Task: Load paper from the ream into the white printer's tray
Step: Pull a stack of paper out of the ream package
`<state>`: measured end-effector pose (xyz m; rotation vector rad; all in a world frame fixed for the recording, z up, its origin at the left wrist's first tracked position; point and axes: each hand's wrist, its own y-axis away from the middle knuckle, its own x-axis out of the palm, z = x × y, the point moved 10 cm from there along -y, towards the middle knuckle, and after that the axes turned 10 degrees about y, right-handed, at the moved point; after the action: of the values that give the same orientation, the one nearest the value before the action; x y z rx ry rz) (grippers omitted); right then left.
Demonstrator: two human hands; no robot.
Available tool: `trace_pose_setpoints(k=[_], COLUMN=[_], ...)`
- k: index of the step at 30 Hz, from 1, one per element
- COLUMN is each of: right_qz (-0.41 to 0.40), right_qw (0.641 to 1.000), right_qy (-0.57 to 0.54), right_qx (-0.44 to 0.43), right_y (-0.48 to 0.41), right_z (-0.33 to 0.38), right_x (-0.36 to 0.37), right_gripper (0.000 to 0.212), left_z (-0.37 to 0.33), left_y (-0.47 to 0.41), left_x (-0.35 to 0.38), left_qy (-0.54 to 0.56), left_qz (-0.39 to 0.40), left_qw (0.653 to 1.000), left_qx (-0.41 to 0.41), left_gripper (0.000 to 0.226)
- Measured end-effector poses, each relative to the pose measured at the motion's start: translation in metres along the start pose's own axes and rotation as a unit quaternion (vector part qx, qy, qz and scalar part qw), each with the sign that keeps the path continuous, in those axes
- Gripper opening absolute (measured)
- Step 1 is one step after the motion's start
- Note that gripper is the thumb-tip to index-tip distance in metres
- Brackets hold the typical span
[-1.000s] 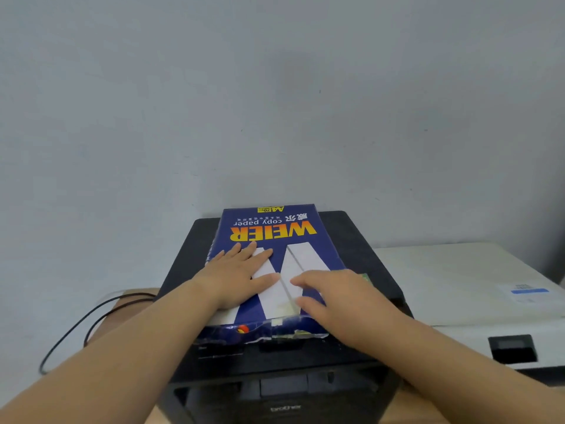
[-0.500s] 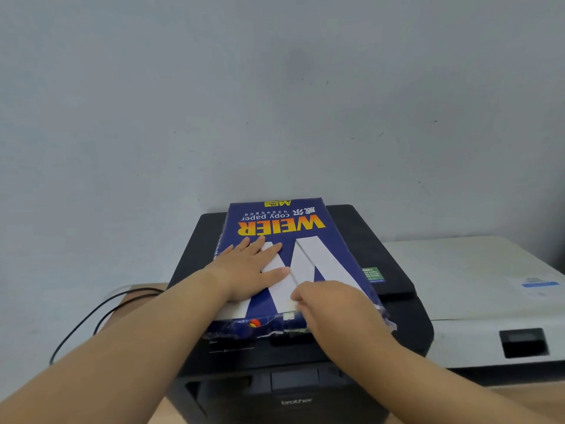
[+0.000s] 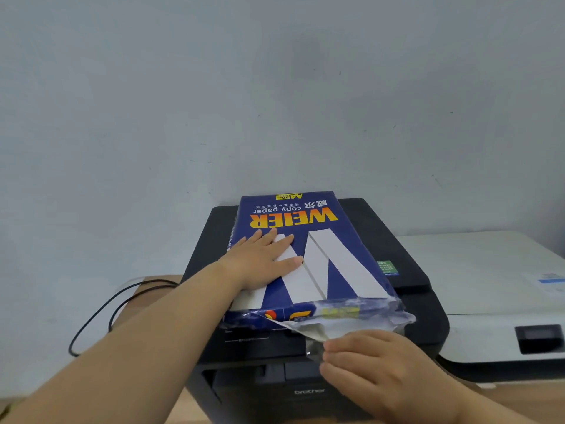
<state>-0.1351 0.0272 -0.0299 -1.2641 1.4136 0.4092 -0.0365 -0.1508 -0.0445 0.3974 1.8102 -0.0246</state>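
Observation:
A blue paper ream with orange lettering lies flat on top of a black printer. My left hand presses flat on the ream's left half, fingers spread. My right hand is in front of the ream's near end, pinching the torn wrapper flap and pulling it toward me and down. The wrapper's near end is ripped open and crumpled. The white printer stands just to the right of the black one. Its tray is not visible.
A black cable loops over the wooden table to the left of the black printer. A plain grey wall rises close behind both printers. The white printer has a dark display window on its front.
My right hand slid off the top of the ream to its near end and now pulls the torn wrapper flap toward me. My left hand stayed pressed on the ream.

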Motion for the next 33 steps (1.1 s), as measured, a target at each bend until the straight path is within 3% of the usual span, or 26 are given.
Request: trace_pose_setpoints(k=[6,10,13,14,17,19,25,30,33], right_qz=[-0.028,-0.041,0.005,0.018,0.114,0.151,0.159,0.068,0.142], right_qw=[0.999,0.975,0.954,0.958,0.955,0.954,0.935,0.937,0.931], right_qy=[-0.001,-0.056,-0.011,0.024,-0.046,-0.042,-0.057,-0.079,-0.079], right_qx=[0.04,0.212,0.3,0.285,0.269,0.256,0.312,0.333,0.327], right_y=[-0.006,-0.017,-0.035,-0.051,-0.082,-0.1,-0.117,-0.111,-0.117], right_z=[-0.008,-0.035,-0.052,-0.052,-0.051,-0.047,-0.053,-0.056,-0.055], right_x=[-0.018,-0.019,-0.021,-0.024,0.005,0.026,0.059,0.041,0.058], right_gripper=[0.032,0.01,0.024,0.024,0.035,0.031,0.029,0.021,0.024], left_z=[0.015,0.026,0.032,0.032,0.03,0.029,0.03,0.03,0.03], left_y=[0.0,-0.001,-0.003,-0.004,-0.002,0.0,-0.004,-0.006,-0.007], left_x=[-0.009,-0.01,-0.01,-0.009,-0.008,-0.009,-0.008,-0.007,-0.006], left_qy=[0.044,-0.023,-0.037,-0.037,-0.02,-0.008,-0.012,-0.03,-0.046], left_qz=[0.018,0.016,0.005,0.003,0.0,-0.006,-0.002,-0.003,0.0], left_qw=[0.999,0.999,0.999,0.999,0.999,0.999,0.999,0.998,0.997], left_qx=[0.021,0.038,0.037,0.037,0.038,0.04,0.044,0.051,0.055], left_gripper=[0.056,0.056,0.058,0.058,0.057,0.055,0.056,0.057,0.059])
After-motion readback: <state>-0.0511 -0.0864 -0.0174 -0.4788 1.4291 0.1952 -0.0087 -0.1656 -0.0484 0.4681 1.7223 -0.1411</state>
